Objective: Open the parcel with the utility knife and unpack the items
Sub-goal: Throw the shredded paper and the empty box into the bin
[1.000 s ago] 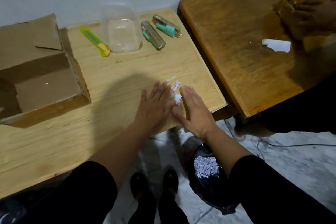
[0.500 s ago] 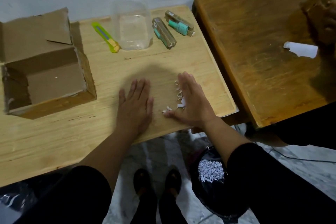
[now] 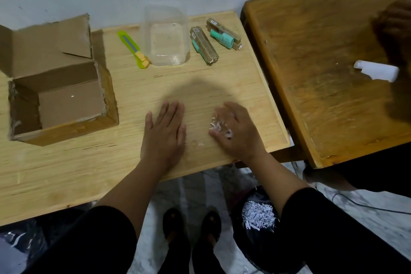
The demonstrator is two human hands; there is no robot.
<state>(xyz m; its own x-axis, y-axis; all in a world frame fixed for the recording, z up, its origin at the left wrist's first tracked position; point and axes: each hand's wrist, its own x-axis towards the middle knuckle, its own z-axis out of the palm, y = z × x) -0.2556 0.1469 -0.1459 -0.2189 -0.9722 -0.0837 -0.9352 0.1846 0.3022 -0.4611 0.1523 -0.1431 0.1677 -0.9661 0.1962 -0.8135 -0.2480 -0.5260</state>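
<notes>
**Both hands flat on the desk, parcel open and unpacked**

Labels: the two brown cartons (image 3: 204, 45) near the desk's far right corner carry small barcode stickers; the print is too small to read. A teal item (image 3: 222, 37) lies on the further carton.

Left hand (image 3: 164, 135): palm down on the light wooden desk (image 3: 66, 169) near its front edge, fingers straight and close together, holding nothing.

Right hand (image 3: 239, 131): also near the front edge, well apart from the left hand, fingers loosely spread. It rests against a small heap of white paper shreds (image 3: 216, 127); whether any are pinched cannot be told.

Containers: the cardboard parcel (image 3: 60, 95) sits at the desk's left edge, flaps up, with only a white speck visible inside. A clear plastic tub (image 3: 165, 35) stands at the far edge, with nothing visible inside. The green utility knife (image 3: 133, 49) lies just left of the tub. A black bin (image 3: 262, 236) on the floor below the front edge holds white shreds.

A darker second desk (image 3: 322, 73) on the right carries a white scrap (image 3: 378, 71).
</notes>
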